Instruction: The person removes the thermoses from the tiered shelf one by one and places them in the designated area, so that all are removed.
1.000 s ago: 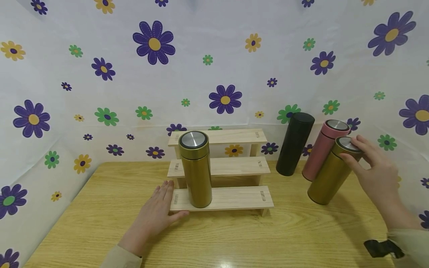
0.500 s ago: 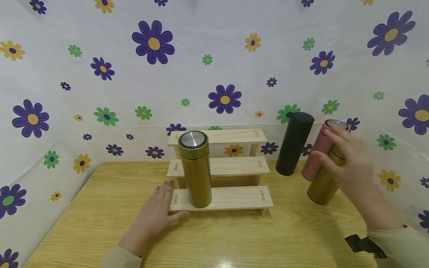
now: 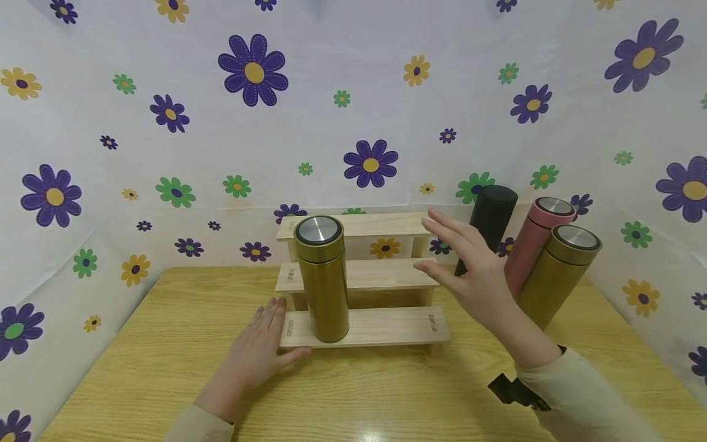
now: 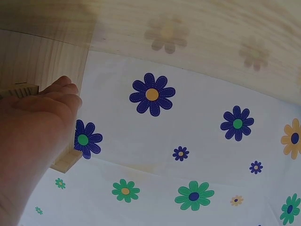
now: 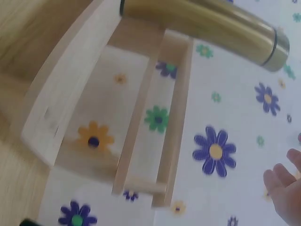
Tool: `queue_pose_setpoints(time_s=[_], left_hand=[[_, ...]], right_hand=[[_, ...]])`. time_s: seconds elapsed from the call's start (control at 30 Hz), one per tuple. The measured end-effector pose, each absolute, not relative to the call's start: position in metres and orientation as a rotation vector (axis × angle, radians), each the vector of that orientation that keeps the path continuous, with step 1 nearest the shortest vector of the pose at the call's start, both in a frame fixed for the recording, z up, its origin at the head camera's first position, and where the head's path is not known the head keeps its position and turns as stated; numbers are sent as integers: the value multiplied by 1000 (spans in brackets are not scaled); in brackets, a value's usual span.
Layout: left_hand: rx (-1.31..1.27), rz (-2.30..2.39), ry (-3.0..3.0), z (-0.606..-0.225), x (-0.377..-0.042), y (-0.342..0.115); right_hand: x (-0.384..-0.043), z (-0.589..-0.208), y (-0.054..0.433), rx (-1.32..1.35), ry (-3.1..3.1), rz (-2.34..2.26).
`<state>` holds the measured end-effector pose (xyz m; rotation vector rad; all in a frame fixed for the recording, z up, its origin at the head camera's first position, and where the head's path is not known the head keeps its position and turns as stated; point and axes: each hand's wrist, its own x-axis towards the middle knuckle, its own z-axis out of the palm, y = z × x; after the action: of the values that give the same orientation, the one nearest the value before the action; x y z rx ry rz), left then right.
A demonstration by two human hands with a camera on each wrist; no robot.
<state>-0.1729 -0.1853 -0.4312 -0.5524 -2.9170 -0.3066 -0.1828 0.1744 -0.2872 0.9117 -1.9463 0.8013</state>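
Observation:
A three-step wooden shelf stands on the table. My left hand lies against its left end, fingers straight along the side and thumb at the front edge of the lowest step. Upright on that step's left part is a gold thermos bottle; the right wrist view also shows a gold bottle on the shelf. My right hand is raised in the air right of the shelf, fingers apart and nothing held. Behind it stand a black bottle, partly hidden, a pink bottle and a second gold bottle.
The wooden table stretches in front of the shelf and to both sides. A white cloth with printed flowers hangs behind and at the sides, close to the table's back edge.
My right hand has left the top of the right-hand gold bottle and moved left toward the shelf, holding nothing. The bottles, shelf and left hand have stayed in place.

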Motion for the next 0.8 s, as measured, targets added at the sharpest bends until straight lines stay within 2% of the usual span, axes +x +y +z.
queue_pose_setpoints(time_s=[0.37, 0.8], left_hand=[[-551, -307, -2924, -431, -174, -185], [-560, -307, -2897, -431, -173, -185]], right_hand=[[-185, -282, 117, 1041, -1990, 999], [-194, -272, 75, 1136, -2108, 1096]])
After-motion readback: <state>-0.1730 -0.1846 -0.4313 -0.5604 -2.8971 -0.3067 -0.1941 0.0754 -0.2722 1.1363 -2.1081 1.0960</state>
